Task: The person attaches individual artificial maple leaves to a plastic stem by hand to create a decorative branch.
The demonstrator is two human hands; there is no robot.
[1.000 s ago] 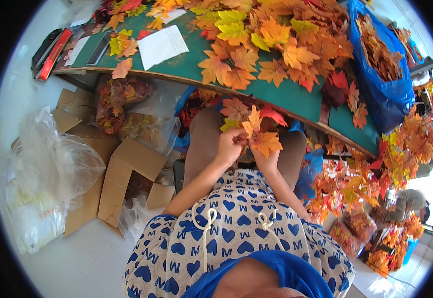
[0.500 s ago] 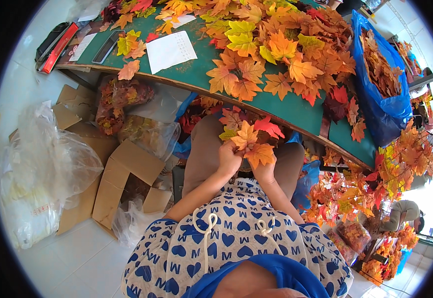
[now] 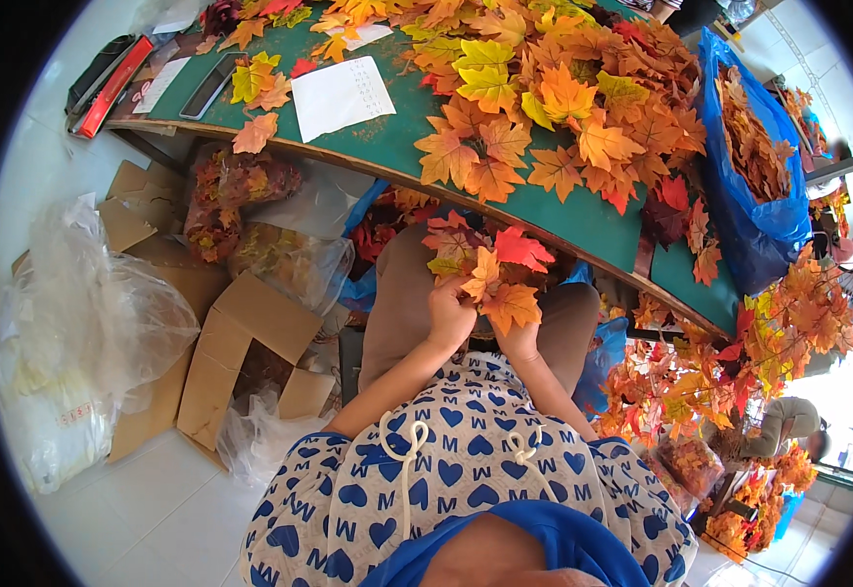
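A spray of artificial maple leaves (image 3: 511,305), orange, red and yellow-green, is held over my lap below the table edge. My left hand (image 3: 452,311) is closed at its left side, fingertips pinching by an orange leaf. Lower on the same spray, my right hand (image 3: 517,342) is closed too, partly covered by the orange leaf. The stems between my fingers are hidden. Just beyond, a heap of loose artificial maple leaves (image 3: 583,117) covers much of the green table (image 3: 387,152).
On the table lie a white paper sheet (image 3: 342,98) and a phone (image 3: 208,86). A blue bag of brown leaves (image 3: 754,147) stands at the right. Cardboard boxes (image 3: 270,318) and clear plastic bags (image 3: 94,313) fill the floor at left. A person (image 3: 786,426) is at far right.
The leaf spray has turned a little in my hands, and its red leaf has shifted slightly left. Both hands stay in nearly the same place. The view has shifted slightly.
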